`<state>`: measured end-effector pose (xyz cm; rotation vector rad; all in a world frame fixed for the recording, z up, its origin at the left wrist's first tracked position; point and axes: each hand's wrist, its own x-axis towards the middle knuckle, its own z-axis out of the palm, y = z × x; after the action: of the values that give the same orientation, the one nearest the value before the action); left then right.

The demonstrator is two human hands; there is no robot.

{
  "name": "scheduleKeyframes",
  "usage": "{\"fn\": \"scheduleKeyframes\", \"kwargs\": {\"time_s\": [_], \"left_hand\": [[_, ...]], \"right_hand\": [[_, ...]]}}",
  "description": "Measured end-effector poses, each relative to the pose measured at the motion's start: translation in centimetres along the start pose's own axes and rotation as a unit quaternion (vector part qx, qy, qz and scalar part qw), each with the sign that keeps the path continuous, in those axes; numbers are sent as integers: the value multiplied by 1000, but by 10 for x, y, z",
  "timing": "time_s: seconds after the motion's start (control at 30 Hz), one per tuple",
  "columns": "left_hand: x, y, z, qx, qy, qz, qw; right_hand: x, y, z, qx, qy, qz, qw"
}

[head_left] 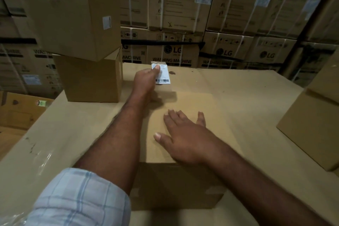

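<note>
A white rectangular barcode label (162, 75) pinched over a closed plain brown cardboard box (192, 102).
I see the left hand (145, 80) clamped on the label at the box's far edge. The right hand (183, 139) lies flat on the lid, fingers spread, holding nothing. The flaps are closed, so I cannot tell its contents. Two closed brown cardboard cartons (82, 46) stand stacked just left.

From where I stand, a pale blue-and-white checked cotton shirt sleeve (80, 200) shows at seven o'clock, rolled back into a thick soft cuff near the left elbow. Both forearms are bare down to the left grip (146, 80) and right grip (185, 139), with nails cut short.
</note>
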<state>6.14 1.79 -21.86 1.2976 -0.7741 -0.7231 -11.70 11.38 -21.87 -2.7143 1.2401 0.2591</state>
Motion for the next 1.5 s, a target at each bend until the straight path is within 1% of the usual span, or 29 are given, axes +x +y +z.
{"fn": "scheduleKeyframes", "kwargs": {"time_s": [0.13, 0.2, 0.27, 0.4, 0.5, 0.6, 0.73, 0.83, 0.9, 1.0, 1.07, 1.13, 1.2, 1.3, 1.37, 1.43, 1.5], "left_hand": [[0, 0, 2, 3, -10, 6, 1000], [-3, 2, 2, 4, -12, 5, 1000], [-5, 3, 3, 7, -13, 4, 1000], [-7, 5, 0, 4, -9, -2, 1000], [-2, 2, -3, -15, 4, -4, 1000], [0, 0, -2, -26, 3, -10, 1000], [-2, 2, 3, -22, -12, -17, 1000], [-7, 5, 6, -10, -24, -18, 1000], [-9, 8, 8, 5, -31, -18, 999], [-13, 11, 5, 17, -21, -23, 999], [-12, 11, -3, -20, -7, -57, 998], [-14, 14, -10, -92, -12, -115, 989], [-31, 22, -16, -128, -31, -143, 981], [-60, 28, -26, -113, -64, -164, 978], [-70, 30, -36, -90, -78, -142, 983], [-81, 31, -43, -32, -78, -133, 988], [-93, 33, -49, 18, -87, -126, 988]], "right_hand": [[-35, -1, -2, -25, -23, -8, 999], [-28, 1, -6, -26, -28, -10, 999], [-4, 2, -7, 0, -26, -7, 1000], [56, 5, -10, 40, 24, 23, 999], [69, 4, -10, 41, 51, 35, 997], [48, 3, -5, 39, 50, 24, 998], [-7, 6, 6, 38, 33, -4, 999], [-21, 18, 10, 45, 42, 1, 998], [-4, 20, 6, 51, 43, 21, 998], [34, 13, 0, 54, 57, 56, 995], [45, 10, -1, 64, 79, 63, 993], [42, 15, 0, 75, 111, 72, 988], [30, 29, 0, 78, 128, 121, 981], [8, 63, -5, 96, 96, 255, 957], [-7, 84, -10, 144, 71, 324, 932], [-22, 96, -12, 189, 65, 349, 916], [-35, 103, -14, 223, 72, 349, 907]]}}
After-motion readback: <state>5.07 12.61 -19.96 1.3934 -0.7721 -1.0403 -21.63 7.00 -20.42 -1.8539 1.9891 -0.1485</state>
